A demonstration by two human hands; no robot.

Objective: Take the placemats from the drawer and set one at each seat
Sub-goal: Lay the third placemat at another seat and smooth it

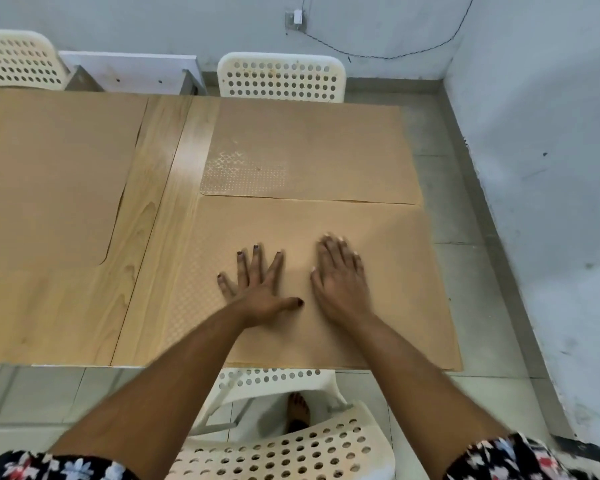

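A light wood table fills the middle of the room, its right end close to the wall corner. Three tan mats lie flat on it. The near mat covers the right end at the front edge, its corner slightly past the table's edge. The far mat sits just behind it, their edges meeting. The left mat lies apart, bare wood between.
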